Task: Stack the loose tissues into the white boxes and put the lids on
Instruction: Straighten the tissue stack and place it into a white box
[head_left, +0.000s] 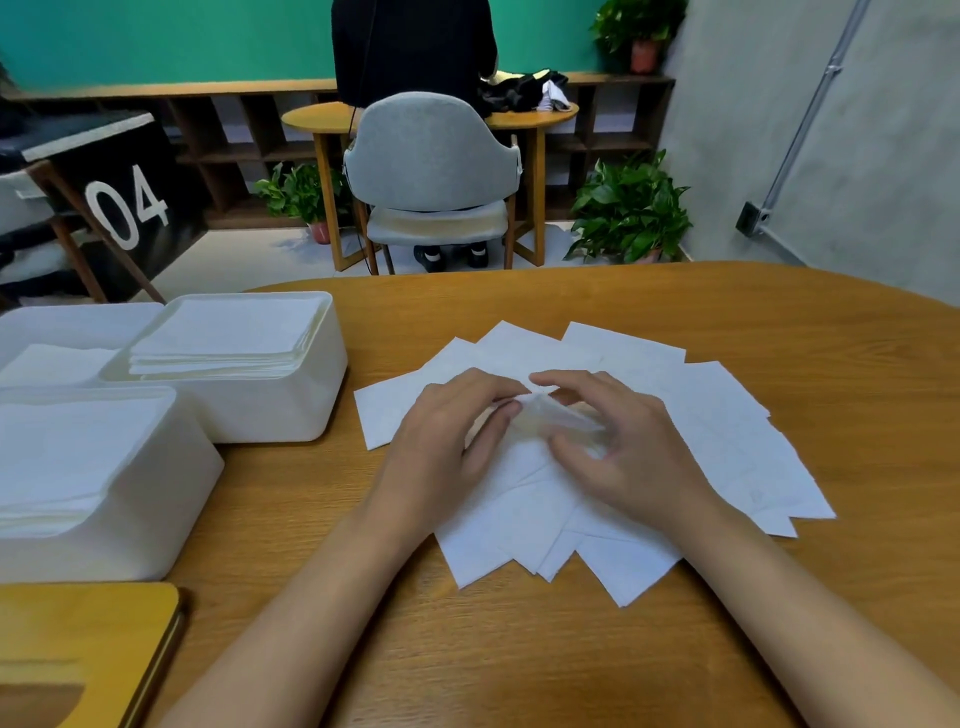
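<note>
My left hand (447, 436) and right hand (634, 452) are pinching one sheet (543, 418) off the tissues (727, 426), fingers (496, 383) curled on it. Next, I judge, it is going flat into a box (280, 410) at left.

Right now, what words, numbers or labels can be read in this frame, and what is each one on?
"04": white numerals on the black panel at the left, beyond the table.
Faint mark on one of the loose tissues, right side of the pile: too faint to read.
No print visible on the white boxes or the wooden lid.
</note>
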